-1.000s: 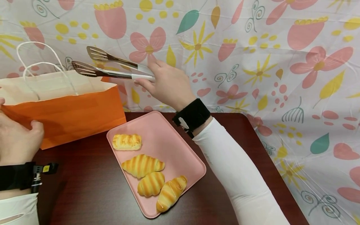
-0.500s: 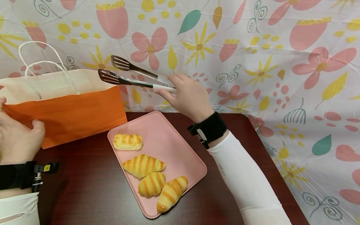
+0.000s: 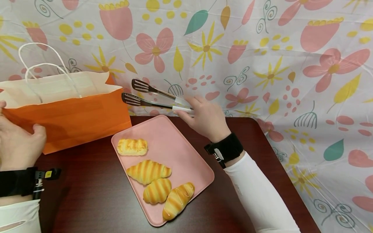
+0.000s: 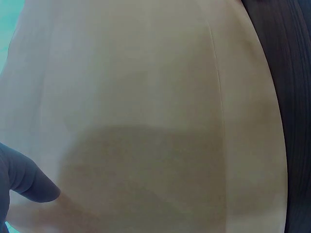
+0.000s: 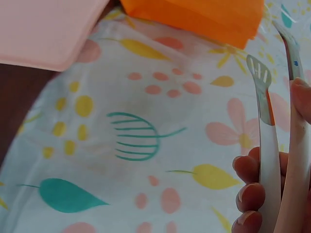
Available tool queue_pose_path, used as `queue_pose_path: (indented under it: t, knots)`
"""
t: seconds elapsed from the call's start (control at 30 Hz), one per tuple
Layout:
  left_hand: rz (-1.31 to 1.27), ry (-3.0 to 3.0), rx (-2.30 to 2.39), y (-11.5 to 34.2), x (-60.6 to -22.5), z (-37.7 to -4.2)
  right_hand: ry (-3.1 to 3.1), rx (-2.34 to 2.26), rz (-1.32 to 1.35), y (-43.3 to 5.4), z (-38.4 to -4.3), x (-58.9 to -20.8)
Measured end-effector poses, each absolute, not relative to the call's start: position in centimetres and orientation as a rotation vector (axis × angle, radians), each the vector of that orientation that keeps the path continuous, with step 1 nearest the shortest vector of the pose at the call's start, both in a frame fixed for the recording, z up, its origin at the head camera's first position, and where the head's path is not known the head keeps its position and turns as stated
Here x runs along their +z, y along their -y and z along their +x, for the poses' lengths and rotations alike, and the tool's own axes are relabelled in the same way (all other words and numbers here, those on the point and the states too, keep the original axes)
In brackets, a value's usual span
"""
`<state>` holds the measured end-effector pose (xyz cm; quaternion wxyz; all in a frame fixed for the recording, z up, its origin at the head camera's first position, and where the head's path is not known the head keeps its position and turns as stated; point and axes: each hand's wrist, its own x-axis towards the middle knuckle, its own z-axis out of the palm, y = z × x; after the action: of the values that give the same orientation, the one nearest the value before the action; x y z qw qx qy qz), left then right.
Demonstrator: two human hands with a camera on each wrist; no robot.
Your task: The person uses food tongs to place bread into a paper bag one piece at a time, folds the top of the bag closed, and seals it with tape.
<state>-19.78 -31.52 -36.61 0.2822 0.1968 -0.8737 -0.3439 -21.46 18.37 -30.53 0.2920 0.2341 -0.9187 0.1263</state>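
My right hand (image 3: pixel 208 120) holds a pair of serving tongs (image 3: pixel 158 104) by their white handles. The slotted dark heads are apart with nothing between them, just right of the paper bag and above the tray's back end. In the right wrist view, fingers (image 5: pixel 250 196) and thumb lie on opposite sides of the tongs. My left hand (image 3: pixel 18 139) holds the left end of the orange paper bag (image 3: pixel 87 119), thumb on its front; the other fingers are mostly hidden. White twisted handles stand up over its open top. The left wrist view shows the thumb against the bag panel (image 4: pixel 155 97).
A pink tray (image 3: pixel 177 155) on the dark wood table (image 3: pixel 96 194) carries a small rectangular bread roll (image 3: pixel 132 147), two striped rolls (image 3: pixel 148 171) and an iced roll (image 3: pixel 178 200) overhanging its right edge. A flowered cloth (image 3: pixel 262 64) hangs behind the table.
My right hand has drawn the tongs to the right and down, away from the bag's top. The left hand, bag and rolls stay in place.
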Motion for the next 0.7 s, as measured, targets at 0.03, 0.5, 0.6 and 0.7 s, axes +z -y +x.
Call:
queue_pose_path:
  t: [0.03, 0.5, 0.6, 0.7]
  knots:
    - [0.521, 2.338, -0.924, 31.6, -36.6, -19.8, 2.461, 0.342, 0.625, -18.5, -21.3, -31.0]
    - [0.488, 2.319, -0.931, 31.8, -36.9, -19.9, 2.657, 0.329, 0.627, -19.6, -19.6, -37.4]
    - [0.491, 2.321, -0.929, 31.7, -36.9, -19.9, 2.678, 0.322, 0.66, -19.8, -19.2, -38.5]
    - [0.495, 2.323, -0.931, 31.6, -36.8, -19.9, 2.701, 0.322, 0.675, -19.8, -18.9, -39.5]
